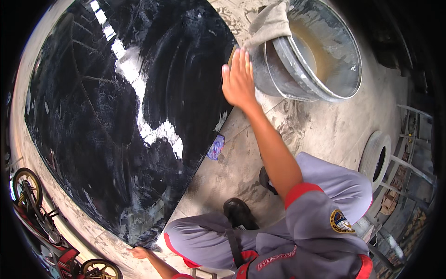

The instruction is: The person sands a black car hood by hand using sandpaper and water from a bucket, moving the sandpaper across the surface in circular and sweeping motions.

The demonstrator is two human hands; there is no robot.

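A large black panel [111,102] with a wet, glossy, streaked surface takes up the left half of the head view. At its right edge is my right hand [239,81], fingers stretched and close together. A thin flat tan piece [232,55] shows between its thumb and fingers, mostly hidden by the hand. My left hand [139,252] is by the panel's near corner, at its lower edge. It is small in the view, and its finger pose is unclear. Just beyond my right hand stands a grey metal bucket [274,76], with a light grey cloth [272,23] over its rim.
Cloudy brownish liquid [320,46] is in the bucket. A crumpled blue-purple wrapper [216,147] lies by the panel's right edge. My knees and black shoe [240,213] are close by. A tyre [375,156] and metal racks [411,172] stand at the right, a motorcycle [51,237] at lower left.
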